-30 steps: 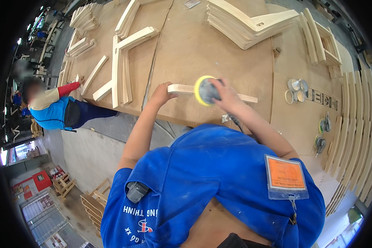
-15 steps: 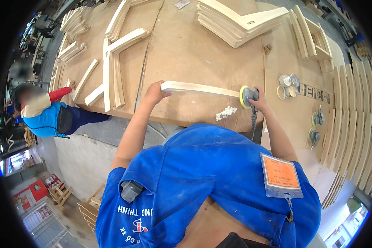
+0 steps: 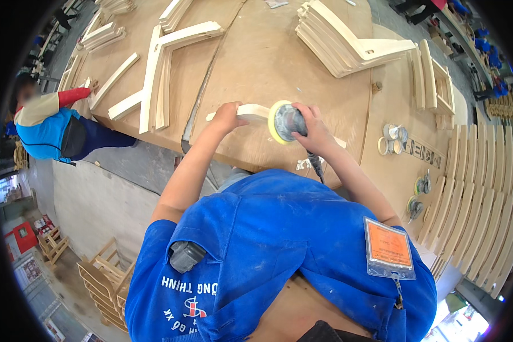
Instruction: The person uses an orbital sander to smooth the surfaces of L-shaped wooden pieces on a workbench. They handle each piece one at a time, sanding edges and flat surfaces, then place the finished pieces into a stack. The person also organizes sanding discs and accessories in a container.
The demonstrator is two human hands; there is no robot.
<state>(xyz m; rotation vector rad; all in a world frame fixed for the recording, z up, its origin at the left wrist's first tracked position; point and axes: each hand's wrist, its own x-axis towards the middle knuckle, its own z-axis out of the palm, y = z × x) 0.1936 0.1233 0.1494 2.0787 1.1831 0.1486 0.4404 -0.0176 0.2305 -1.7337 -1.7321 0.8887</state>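
Observation:
My left hand [image 3: 228, 118] is closed around a pale, slightly curved wooden piece [image 3: 255, 112] near its left end. My right hand [image 3: 315, 131] grips the grey body of a round power sander [image 3: 288, 122] with a yellow-edged pad. The sander is tilted, its pad edge against or close beside the wooden piece; exact contact cannot be made out. The right end of the wood shows beyond my right wrist. From the sander a dark hose [image 3: 315, 165] runs down toward the table's near edge, beside some white scraps [image 3: 304, 164].
Stacked angled wooden frames [image 3: 356, 48] stand at the far right, and more wooden parts [image 3: 154, 80] lie at left. Tape rolls [image 3: 392, 139] and two other sanders [image 3: 422, 184] sit at right, near rows of slats [image 3: 479, 171]. A co-worker [image 3: 51, 125] stands at the left edge.
My right hand has brought the sander left along the wood, from its right end toward my left hand, and tilted it. The view has shifted somewhat.

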